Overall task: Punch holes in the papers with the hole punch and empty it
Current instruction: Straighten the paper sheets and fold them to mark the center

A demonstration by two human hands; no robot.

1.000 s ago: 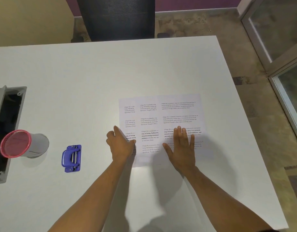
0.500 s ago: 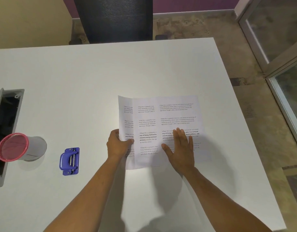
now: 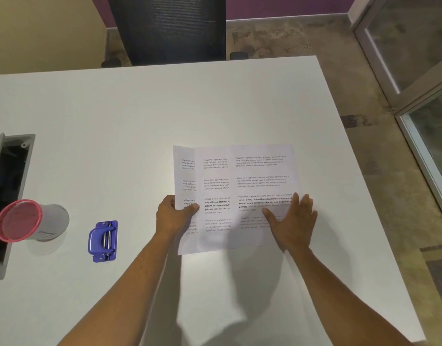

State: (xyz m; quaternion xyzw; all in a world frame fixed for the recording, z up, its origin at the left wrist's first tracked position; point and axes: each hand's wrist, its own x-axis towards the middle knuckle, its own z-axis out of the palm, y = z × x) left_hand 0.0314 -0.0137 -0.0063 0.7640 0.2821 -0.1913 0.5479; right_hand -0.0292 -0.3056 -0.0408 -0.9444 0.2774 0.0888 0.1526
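Lying fanned out on the smooth white table (image 3: 145,116), the papers (image 3: 239,186) are thin printed sheets overlapped sideways, so that three columns of small black text show, each sheet offset to the left of the one above it. The left hand (image 3: 173,216) pinches the left edge of the lowest sheet, thumb on top and fingers curled beneath, and that edge lifts slightly off the surface. The right hand (image 3: 293,224) lies flat and released on the right side of the stack, fingers straight and together, pressing the sheets down without gripping them. Well to the left of the papers sits the hole punch (image 3: 103,240), a small blue plastic block with a rounded lever handle and two metal pins showing, untouched by either hand. Farther left stands a grey cylindrical cup (image 3: 31,222) with a pink rim. Just beyond it, at the table's left edge, is a rectangular grey-framed cable recess (image 3: 11,196) with a dark interior. Behind the far edge of the table is a chair (image 3: 167,28) with a dark mesh back, standing on mottled brown flooring.
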